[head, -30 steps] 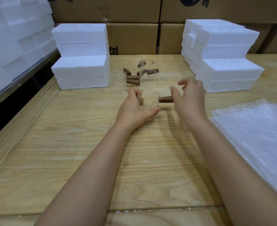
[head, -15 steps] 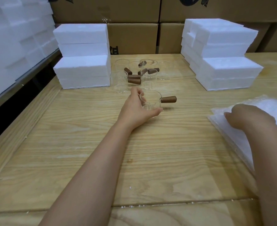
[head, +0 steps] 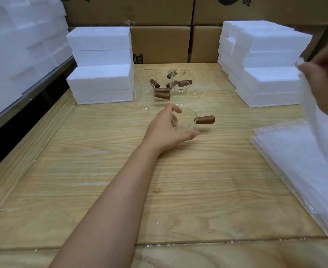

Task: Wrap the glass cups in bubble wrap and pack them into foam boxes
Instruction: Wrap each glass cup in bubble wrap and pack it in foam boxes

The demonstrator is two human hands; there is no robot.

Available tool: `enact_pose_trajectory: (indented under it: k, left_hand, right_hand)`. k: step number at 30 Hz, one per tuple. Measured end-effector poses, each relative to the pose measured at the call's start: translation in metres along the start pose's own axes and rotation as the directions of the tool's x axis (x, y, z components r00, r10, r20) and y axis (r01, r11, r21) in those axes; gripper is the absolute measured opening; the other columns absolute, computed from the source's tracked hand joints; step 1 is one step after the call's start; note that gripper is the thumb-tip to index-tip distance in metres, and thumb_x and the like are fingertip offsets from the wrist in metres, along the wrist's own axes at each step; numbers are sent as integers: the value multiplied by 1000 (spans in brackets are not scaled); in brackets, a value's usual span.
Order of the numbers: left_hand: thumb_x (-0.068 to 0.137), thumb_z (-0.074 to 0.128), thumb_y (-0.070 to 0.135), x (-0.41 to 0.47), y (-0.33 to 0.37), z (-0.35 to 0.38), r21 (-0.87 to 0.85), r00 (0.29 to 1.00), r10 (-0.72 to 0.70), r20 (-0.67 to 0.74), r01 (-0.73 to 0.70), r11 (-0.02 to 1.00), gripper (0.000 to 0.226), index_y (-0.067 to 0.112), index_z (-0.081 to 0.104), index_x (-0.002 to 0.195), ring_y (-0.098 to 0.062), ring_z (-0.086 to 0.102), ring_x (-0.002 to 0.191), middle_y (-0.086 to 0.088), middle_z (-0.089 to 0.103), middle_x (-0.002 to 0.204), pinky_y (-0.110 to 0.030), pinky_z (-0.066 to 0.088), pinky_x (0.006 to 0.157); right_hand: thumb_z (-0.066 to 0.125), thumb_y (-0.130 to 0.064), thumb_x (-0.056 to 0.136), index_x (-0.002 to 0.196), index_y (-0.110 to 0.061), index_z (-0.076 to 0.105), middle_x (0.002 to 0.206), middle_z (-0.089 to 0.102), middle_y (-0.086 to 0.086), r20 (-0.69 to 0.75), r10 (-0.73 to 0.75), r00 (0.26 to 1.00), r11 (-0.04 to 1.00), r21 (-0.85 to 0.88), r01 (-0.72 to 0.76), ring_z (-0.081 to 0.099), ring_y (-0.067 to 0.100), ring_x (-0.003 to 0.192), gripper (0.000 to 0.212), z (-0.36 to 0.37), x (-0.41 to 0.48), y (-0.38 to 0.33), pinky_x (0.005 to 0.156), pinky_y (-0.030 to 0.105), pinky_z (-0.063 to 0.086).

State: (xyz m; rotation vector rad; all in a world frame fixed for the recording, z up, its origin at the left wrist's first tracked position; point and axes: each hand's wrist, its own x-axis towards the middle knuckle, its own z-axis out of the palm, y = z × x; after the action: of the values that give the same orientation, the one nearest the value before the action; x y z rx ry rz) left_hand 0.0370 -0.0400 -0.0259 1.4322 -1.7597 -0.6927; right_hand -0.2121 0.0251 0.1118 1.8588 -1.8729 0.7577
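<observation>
While the left hand (head: 165, 130) is curling its thumb and fingers around a glass cup (head: 185, 122) at the centre of the frame, the cup's brown handle (head: 205, 119) is pointing right; whether the cup is touching the wooden table (head: 120, 180) is unclear. At the upper right edge, the right hand (head: 327, 74) is pinching a bubble wrap sheet (head: 311, 113), fingertips closed on its top edge, holding it above the bubble wrap stack (head: 304, 167). More cups (head: 165, 88) are standing beyond, between two piles of foam boxes (head: 101, 64).
</observation>
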Motion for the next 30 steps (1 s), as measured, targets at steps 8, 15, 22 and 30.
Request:
enact_pose_trajectory:
  k: [8, 15, 22, 30]
  left_hand:
    - [34, 76, 72, -6, 8, -2, -44, 996, -19, 84, 23, 999, 78, 39, 48, 99, -2, 56, 84, 15, 57, 94, -23, 42, 72]
    - [37, 75, 73, -7, 7, -1, -108, 993, 5, 121, 8, 994, 75, 38, 54, 100, -5, 60, 90, 16, 62, 100, -26, 48, 80]
    - [34, 76, 66, -9, 10, -3, -145, 983, 48, 178, -22, 989, 78, 36, 58, 103, -7, 61, 92, 12, 65, 104, -20, 45, 76]
    - [34, 77, 67, -9, 8, -3, -133, 975, 109, 195, -84, 988, 116, 42, 39, 140, 0, 55, 110, 15, 60, 113, -16, 40, 89]
  right_hand:
    - [53, -12, 95, 95, 4, 59, 92, 60, 24, -99, -449, 888, 877, 141, 460, 53, 41, 86, 17, 17, 0, -55, 73, 50, 42]
    - [55, 1, 92, 101, 4, 62, 94, 64, 20, 121, -438, 891, 879, 265, 397, 55, 39, 93, 12, 86, -15, -51, 75, 48, 48]
    - [48, -6, 96, 127, -4, 58, 116, 58, 17, 281, -219, 934, 945, 300, 131, 50, 33, 115, 32, 106, -18, -43, 92, 37, 39]
    - [55, -13, 92, 99, -9, 68, 105, 59, 11, 287, -25, 957, 956, 288, -62, 53, 22, 92, 16, 97, -16, -39, 73, 28, 37]
